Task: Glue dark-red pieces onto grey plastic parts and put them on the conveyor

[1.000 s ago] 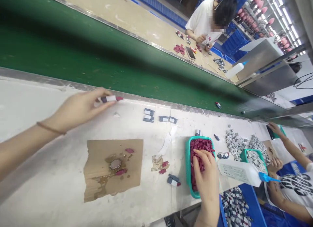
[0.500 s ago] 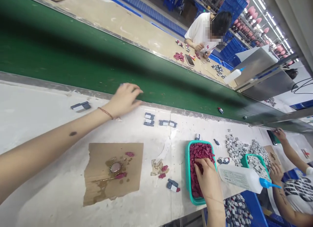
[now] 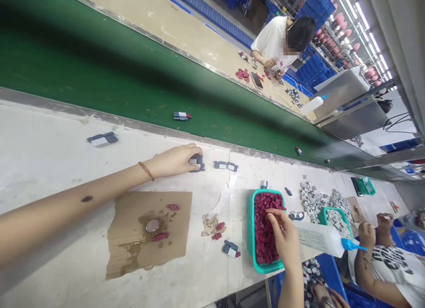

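Observation:
My left hand [image 3: 177,161] is closed around a small navy-and-white plastic piece [image 3: 198,163] on the white table. To its right lie two more navy-and-white pieces [image 3: 226,166]. My right hand [image 3: 283,230] is over a teal basket [image 3: 251,228] heaped with small dark red pieces [image 3: 264,246]. Its thumb and fingertips come together above the heap, and what they pinch is hidden. Below the middle, a navy, white and red piece [image 3: 231,249] rests left of the basket. A similar red-tipped piece [image 3: 182,116] lies on the green conveyor belt, beyond my left hand.
A glue-stained cardboard sheet [image 3: 181,250] bears a round cap and red pieces. A white bottle with a blue nozzle [image 3: 320,238] leans beside the basket. Grey-white pieces [image 3: 312,199] are heaped farther right, near a co-worker's hands [image 3: 367,232]. Another person [image 3: 275,38] sits across the belt.
My left hand has come back from the belt's edge to the paired navy-and-white pieces and closed there. A red-tipped piece now shows on the belt. My right hand has stayed over the basket.

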### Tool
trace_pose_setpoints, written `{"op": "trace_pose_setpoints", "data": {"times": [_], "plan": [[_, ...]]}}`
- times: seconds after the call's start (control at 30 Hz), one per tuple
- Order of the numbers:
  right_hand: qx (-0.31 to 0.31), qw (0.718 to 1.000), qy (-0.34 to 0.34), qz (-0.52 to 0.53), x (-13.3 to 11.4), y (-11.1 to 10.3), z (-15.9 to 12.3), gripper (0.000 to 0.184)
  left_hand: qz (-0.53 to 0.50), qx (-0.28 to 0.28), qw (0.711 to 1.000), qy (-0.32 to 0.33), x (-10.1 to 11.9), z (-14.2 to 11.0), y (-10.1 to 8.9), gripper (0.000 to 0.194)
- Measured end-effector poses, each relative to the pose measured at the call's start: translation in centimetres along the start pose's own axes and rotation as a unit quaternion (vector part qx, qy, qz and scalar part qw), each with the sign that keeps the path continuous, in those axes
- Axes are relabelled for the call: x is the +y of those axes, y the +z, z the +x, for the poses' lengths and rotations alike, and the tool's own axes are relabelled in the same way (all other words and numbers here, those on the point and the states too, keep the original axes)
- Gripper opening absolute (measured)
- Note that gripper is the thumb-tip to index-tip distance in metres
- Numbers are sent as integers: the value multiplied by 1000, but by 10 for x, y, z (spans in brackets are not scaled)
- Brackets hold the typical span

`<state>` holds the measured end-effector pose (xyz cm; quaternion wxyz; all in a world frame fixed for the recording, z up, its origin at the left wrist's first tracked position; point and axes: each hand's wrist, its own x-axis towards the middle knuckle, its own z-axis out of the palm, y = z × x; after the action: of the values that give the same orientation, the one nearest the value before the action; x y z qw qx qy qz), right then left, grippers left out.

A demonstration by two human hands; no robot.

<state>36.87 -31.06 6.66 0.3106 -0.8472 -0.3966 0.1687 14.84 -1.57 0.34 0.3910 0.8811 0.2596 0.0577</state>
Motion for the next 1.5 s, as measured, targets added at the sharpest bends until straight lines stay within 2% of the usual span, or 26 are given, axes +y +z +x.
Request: {"op": "trace_pose_setpoints", "data": {"times": [0.1,0.17,0.23,0.33,0.43,0.53,0.6,0.7,0.77,0.87,0.97,1.07,1.17,1.23,1.3,1.4,1.47,1.5], "plan": [[28,980,50,190,-9,8,-4,28,-73,29,996,-47,-2,-6,-1,38],[25,953,78,293,-18,18,-7,30,-109,73,988,-81,-3,-14,-3,42],[8,929,106,354,-30,30,-9,32,-138,127,977,-98,-2,-26,-6,44],[-41,913,123,386,-49,48,-10,34,-187,183,959,-105,3,-48,-12,44],[-88,911,104,389,-65,69,-10,34,-288,153,933,-153,12,-75,-15,44],[-139,919,80,359,-77,96,-10,32,-422,108,877,-202,16,-103,-15,40],[-162,931,56,323,-83,115,-11,30,-502,112,830,-218,16,-119,-12,37],[-175,953,-15,247,-91,142,-14,20,-579,131,769,-238,14,-139,-6,32],[-198,958,-94,183,-96,154,-15,17,-595,124,754,-248,13,-149,-1,32],[-239,933,-249,99,-101,166,-16,24,-594,110,754,-259,12,-158,7,37],[-227,897,-379,25,-106,174,-16,35,-598,140,746,-258,9,-161,15,35],[-196,871,-448,-39,-109,182,-17,39,-599,169,745,-239,7,-161,24,32],[-182,859,-472,-83,-110,188,-19,41,-574,182,768,-216,6,-162,31,29],[-188,864,-459,-80,-110,188,-20,42,-550,189,786,-209,6,-163,34,29],[-229,885,-405,-24,-109,186,-18,39,-528,193,802,-201,6,-165,37,30],[-307,918,-208,144,-108,178,-11,26,-492,193,827,-193,6,-168,41,31],[-316,910,-68,260,-108,174,-7,26,-437,196,858,-185,5,-169,44,28],[-308,900,-22,308,-108,173,-5,29,-402,199,876,-176,4,-170,46,26]]}}
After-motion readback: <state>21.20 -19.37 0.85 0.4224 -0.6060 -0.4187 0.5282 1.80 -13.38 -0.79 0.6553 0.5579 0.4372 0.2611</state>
